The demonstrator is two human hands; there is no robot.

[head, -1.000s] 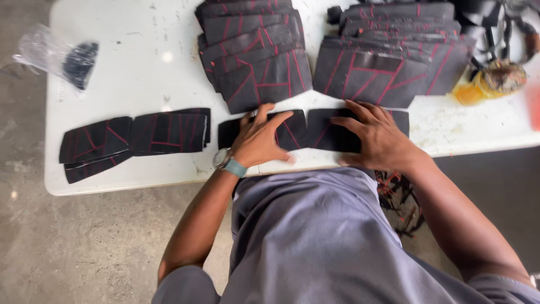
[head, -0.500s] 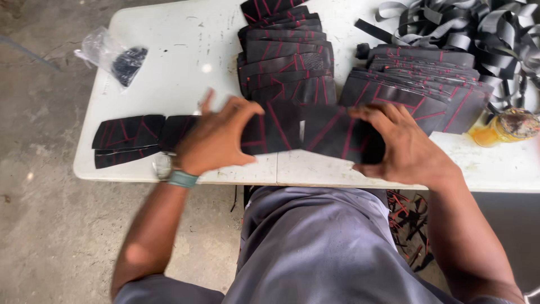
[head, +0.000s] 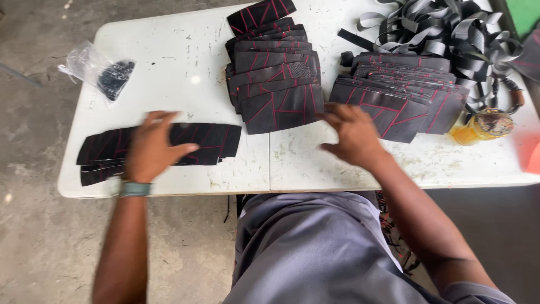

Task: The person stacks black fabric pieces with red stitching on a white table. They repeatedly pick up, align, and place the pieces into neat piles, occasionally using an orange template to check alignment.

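My left hand point(head: 153, 146) lies flat, fingers spread, on a low stack of black pieces with red stitching point(head: 211, 141) at the table's front left. My right hand point(head: 351, 135) hovers open above the table's front middle, fingers apart, holding nothing, just in front of the two larger fanned stacks of black pieces, one in the middle point(head: 275, 73) and one to the right point(head: 399, 93).
The white folding table point(head: 185, 62) carries a clear plastic bag with dark bits point(head: 101, 70) at far left, a tangle of grey-black straps point(head: 450, 28) at the back right and a small amber jar point(head: 486, 125) near the right edge. Concrete floor lies to the left.
Both hands lifted a black piece from the front middle. The left hand has carried it left onto the low stack. The right hand has let go and stays near the middle.
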